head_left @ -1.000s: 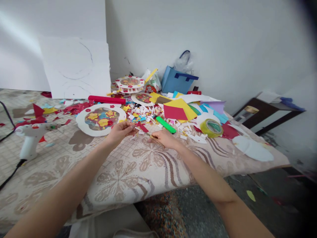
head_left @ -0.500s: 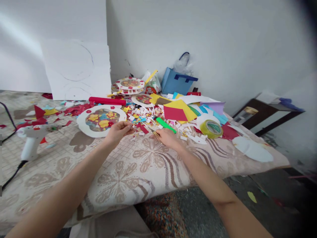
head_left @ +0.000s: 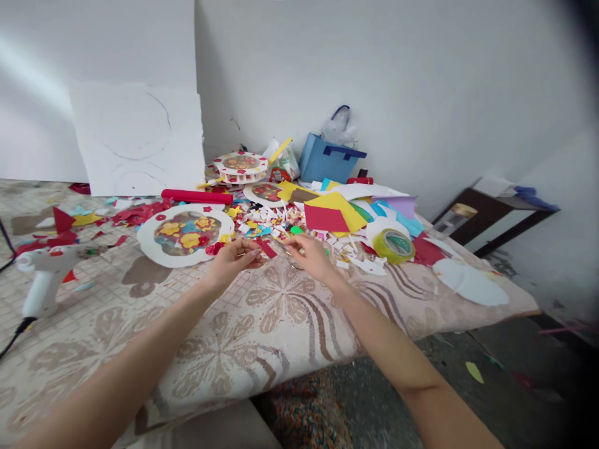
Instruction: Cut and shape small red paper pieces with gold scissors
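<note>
My left hand [head_left: 233, 260] hovers over the patterned cloth [head_left: 262, 318] with its fingers pinched together on something too small to make out. Just to its right, my right hand [head_left: 311, 255] is closed on a thin stick-like tool [head_left: 283, 248] whose tip points toward the left hand. Both hands sit at the near edge of a heap of paper scraps [head_left: 271, 219]. A green pen-shaped item [head_left: 296, 230] shows just beyond my right hand, mostly hidden by it. A white round paper piece with yellow and red flowers [head_left: 185, 234] lies left of my left hand.
A white glue gun [head_left: 40, 277] with its cord lies at far left. A yellow-green tape roll [head_left: 393, 245], red and yellow sheets [head_left: 330, 215], a red roll [head_left: 196, 196], a blue bag [head_left: 327, 162] and a white board [head_left: 135, 140] stand behind. A dark side table [head_left: 491, 215] is at right.
My right hand has lifted off the cloth and moved up toward the scrap heap, now covering most of the green item. The left hand has stayed pinched in nearly the same place.
</note>
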Tool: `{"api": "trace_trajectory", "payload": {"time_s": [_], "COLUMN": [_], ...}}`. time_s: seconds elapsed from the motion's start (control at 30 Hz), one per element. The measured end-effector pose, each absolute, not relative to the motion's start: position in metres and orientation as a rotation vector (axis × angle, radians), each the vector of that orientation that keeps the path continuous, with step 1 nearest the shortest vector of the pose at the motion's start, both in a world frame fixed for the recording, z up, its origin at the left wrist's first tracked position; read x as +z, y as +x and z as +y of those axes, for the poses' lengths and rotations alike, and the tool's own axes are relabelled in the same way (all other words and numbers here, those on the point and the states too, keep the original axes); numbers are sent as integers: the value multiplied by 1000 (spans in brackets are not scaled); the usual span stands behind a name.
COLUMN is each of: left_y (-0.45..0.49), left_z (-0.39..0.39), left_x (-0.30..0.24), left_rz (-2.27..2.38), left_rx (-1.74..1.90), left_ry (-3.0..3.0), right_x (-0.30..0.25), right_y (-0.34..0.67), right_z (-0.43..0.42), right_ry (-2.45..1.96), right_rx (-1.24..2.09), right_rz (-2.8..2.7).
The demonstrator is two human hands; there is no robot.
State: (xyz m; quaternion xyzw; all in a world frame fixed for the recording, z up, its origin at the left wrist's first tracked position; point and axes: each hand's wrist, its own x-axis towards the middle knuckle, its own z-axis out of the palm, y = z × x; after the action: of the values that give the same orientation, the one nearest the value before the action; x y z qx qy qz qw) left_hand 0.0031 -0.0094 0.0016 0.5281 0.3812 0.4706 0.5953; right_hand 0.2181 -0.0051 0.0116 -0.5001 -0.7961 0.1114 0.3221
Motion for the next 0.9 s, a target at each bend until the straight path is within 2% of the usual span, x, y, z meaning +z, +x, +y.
{"api": "trace_trajectory", "payload": {"time_s": [0.1, 0.33, 0.6, 0.9], "left_y": [7, 9, 13, 7], "left_z": [-13, -14, -18, -12], "left_x": [2, 1, 2, -6], "left_rz": [883, 926, 932, 869], "left_rx": [1064, 1049, 999, 991], "left_ry": [1277, 1350, 1333, 1215], "right_x": [10, 1, 1, 1], "right_y": [202, 191, 191, 191], "right_z": [-10, -8, -9, -11], "right_ry": [-1066, -1051, -971, -945], "right_rx": [752, 1130, 1214, 992], "right_rz": [-2003, -1783, -1820, -1914]}}
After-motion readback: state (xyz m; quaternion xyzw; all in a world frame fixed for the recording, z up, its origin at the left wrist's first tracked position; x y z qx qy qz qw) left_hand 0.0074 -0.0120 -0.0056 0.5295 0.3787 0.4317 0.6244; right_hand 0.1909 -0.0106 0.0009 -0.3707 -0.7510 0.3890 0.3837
